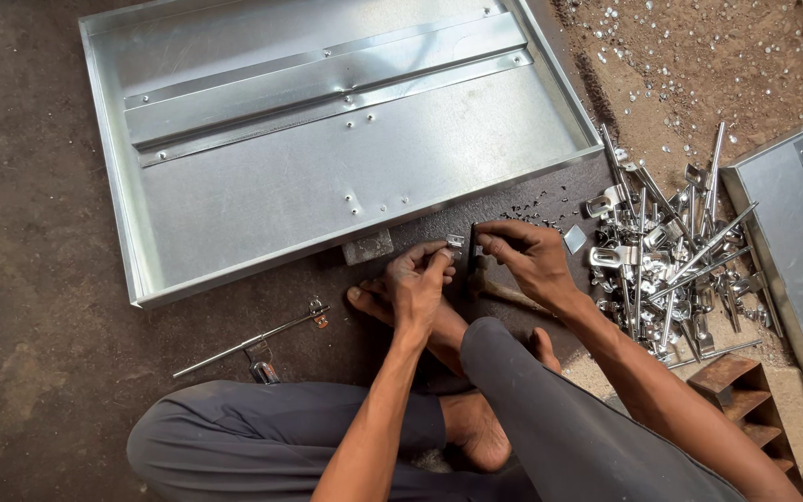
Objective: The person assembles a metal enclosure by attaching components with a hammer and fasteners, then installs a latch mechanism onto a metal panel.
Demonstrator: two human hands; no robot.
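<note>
Key relation: while both hands meet at the middle of the view, the small metal clip (455, 241) sits at the left hand's fingertips, and the dark upright strip (472, 265) stands just at 3 o'clock of it, its long axis running 12 to 6.
Left hand (417, 284): fingers closed in a pinch on the small metal clip; nearer to it than the other hand.
Right hand (527, 256): fingers curled onto the top of the dark upright strip, seemingly gripping it, though the contact is partly hidden.
Where the work lies: on the dark floor (30, 279), just at 6 o'clock of the tray's near edge.
Sheet-metal tray (234, 214): large, shallow, dull galvanised grey, with folded rims, a riveted rail across it and a small grey block (367, 247) under its near edge.
Latch rod (251, 341): thin, bright, lying at 8 o'clock of the hands, well apart.
Heap of latch parts (671, 260): shiny rods and brackets, tangled, at 3 o'clock of the right hand.
Second metal panel (796, 242): at far 3 o'clock.
</note>
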